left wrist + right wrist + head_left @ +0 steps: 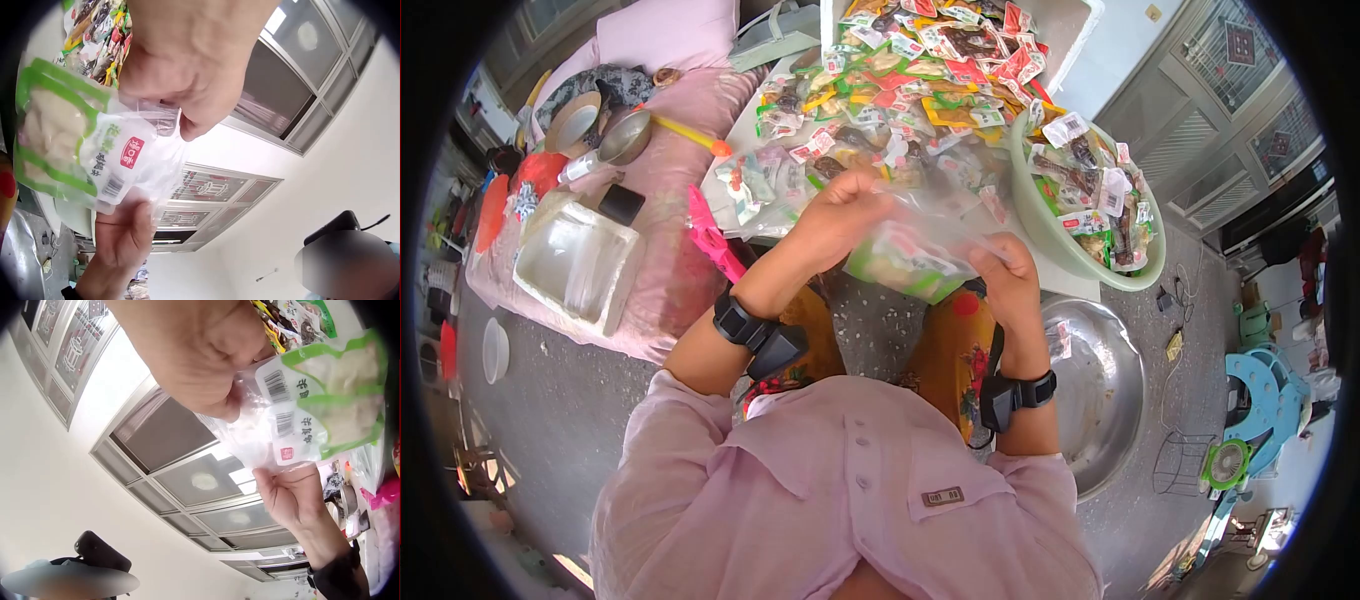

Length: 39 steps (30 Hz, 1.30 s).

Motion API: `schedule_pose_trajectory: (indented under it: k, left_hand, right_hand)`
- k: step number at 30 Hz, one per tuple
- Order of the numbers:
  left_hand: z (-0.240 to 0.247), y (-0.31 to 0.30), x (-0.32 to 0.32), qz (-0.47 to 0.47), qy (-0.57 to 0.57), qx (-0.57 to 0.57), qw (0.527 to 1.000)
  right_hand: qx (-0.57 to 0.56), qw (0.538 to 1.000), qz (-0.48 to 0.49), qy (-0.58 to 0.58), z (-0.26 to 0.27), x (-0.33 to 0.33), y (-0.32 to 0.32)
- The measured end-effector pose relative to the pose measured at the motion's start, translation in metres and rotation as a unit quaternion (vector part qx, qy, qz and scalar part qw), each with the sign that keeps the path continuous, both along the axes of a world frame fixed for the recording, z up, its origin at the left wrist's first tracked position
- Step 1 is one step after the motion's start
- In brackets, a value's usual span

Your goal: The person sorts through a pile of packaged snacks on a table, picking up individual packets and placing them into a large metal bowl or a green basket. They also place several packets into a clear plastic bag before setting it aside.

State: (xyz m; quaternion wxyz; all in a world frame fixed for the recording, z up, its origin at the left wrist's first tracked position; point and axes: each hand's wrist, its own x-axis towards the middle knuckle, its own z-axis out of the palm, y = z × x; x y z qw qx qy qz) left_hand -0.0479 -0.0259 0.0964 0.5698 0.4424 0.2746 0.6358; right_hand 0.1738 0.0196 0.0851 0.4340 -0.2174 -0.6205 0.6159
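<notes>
Both hands hold up a clear plastic bag [920,215] containing green-and-white food packets [62,134]. The left hand [840,222] pinches the bag's upper edge at one side; in the left wrist view that hand [187,69] grips the clear plastic beside the packets. The right hand [1008,280] pinches the opposite side of the edge, and in the right wrist view it [200,359] holds the clear plastic near the printed barcodes. The packets [337,394] hang in the bag's lower part, above the person's lap.
A table holds a large heap of colourful packets [940,60]. At its right stands a green basin [1025,200] of packets, with a metal basin [1125,400] on the floor below. On the left, a pink-covered surface [690,110] carries a foam box [615,285], pans and a phone.
</notes>
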Motion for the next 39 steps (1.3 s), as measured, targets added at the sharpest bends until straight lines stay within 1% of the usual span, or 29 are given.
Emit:
schedule_pose_trajectory:
  k: [1,2,4,5,7,8,11,12,15,17,20,21,23,24,27,28,29,32,34,36,37,38,39]
  left_hand:
    - [-0.003,-0.003,0.002,-0.004,0.022,0.001,1.000]
    - [-0.005,-0.007,0.004,-0.033,0.016,0.012,0.999]
    - [-0.010,-0.014,0.015,-0.038,0.058,0.031,0.997]
    - [-0.013,-0.020,0.019,-0.036,0.080,0.042,0.995]
    - [-0.018,-0.028,0.024,-0.041,0.101,0.022,0.994]
    - [-0.019,-0.031,0.026,-0.040,0.112,0.013,0.993]
    - [-0.022,-0.033,0.026,-0.059,0.116,0.020,0.991]
    - [-0.026,-0.032,0.025,-0.074,0.121,0.007,0.990]
    - [-0.033,-0.031,0.019,-0.083,0.168,-0.029,0.982]
    - [-0.045,-0.029,0.010,-0.066,0.180,-0.072,0.979]
    - [-0.070,-0.029,-0.010,-0.038,0.211,-0.159,0.964]
    - [-0.080,-0.030,-0.017,-0.034,0.250,-0.172,0.952]
    - [-0.102,-0.030,-0.031,-0.027,0.328,-0.193,0.924]
    - [-0.116,-0.032,-0.036,-0.022,0.333,-0.172,0.927]
    - [-0.138,-0.042,-0.041,-0.010,0.366,-0.180,0.913]
    - [-0.135,-0.044,-0.039,-0.010,0.329,-0.182,0.927]
    - [-0.133,-0.045,-0.038,-0.011,0.318,-0.187,0.929]
    - [-0.130,-0.045,-0.037,-0.002,0.295,-0.198,0.935]
    - [-0.130,-0.045,-0.036,0.009,0.295,-0.204,0.933]
    - [-0.132,-0.046,-0.037,-0.001,0.298,-0.193,0.935]
    - [-0.132,-0.046,-0.039,0.001,0.299,-0.187,0.936]
    - [-0.128,-0.048,-0.038,0.010,0.294,-0.195,0.936]
    - [-0.127,-0.049,-0.039,0.020,0.312,-0.212,0.926]
  right_hand:
    - [0.026,0.999,-0.012,-0.037,0.007,0.005,-0.009]
    - [0.049,0.996,-0.027,-0.076,0.014,0.010,-0.017]
    - [0.083,0.984,-0.049,-0.149,0.014,0.018,-0.025]
    - [0.086,0.980,-0.044,-0.175,0.013,0.023,-0.030]
    - [0.098,0.969,-0.029,-0.224,0.017,0.031,-0.038]
    - [0.122,0.961,-0.032,-0.244,0.017,0.035,-0.040]
    - [0.152,0.961,-0.029,-0.228,0.009,0.048,-0.045]
    - [0.178,0.962,-0.027,-0.205,0.003,0.054,-0.045]
    - [0.027,0.981,-0.038,-0.187,0.004,0.089,-0.047]
    - [-0.003,0.969,-0.067,-0.237,0.006,0.126,-0.045]
    - [-0.039,0.957,-0.163,-0.237,0.000,0.180,-0.050]
    - [-0.052,0.948,-0.197,-0.243,-0.005,0.197,-0.053]
    - [-0.078,0.927,-0.249,-0.269,-0.020,0.228,-0.056]
    - [-0.092,0.915,-0.267,-0.289,-0.033,0.243,-0.058]
    - [-0.154,0.873,-0.341,-0.312,-0.082,0.283,-0.063]
    - [-0.172,0.855,-0.371,-0.319,-0.102,0.297,-0.063]
    - [-0.189,0.836,-0.398,-0.326,-0.122,0.310,-0.064]
    - [-0.248,0.779,-0.494,-0.297,-0.182,0.342,-0.078]
    - [-0.256,0.754,-0.509,-0.327,-0.228,0.376,-0.090]
    - [-0.257,0.715,-0.528,-0.379,-0.254,0.399,-0.106]
    - [-0.162,0.661,-0.548,-0.487,-0.301,0.440,-0.111]
    - [-0.178,0.668,-0.546,-0.472,-0.283,0.434,-0.117]
    - [-0.140,0.629,-0.578,-0.500,-0.302,0.456,-0.122]
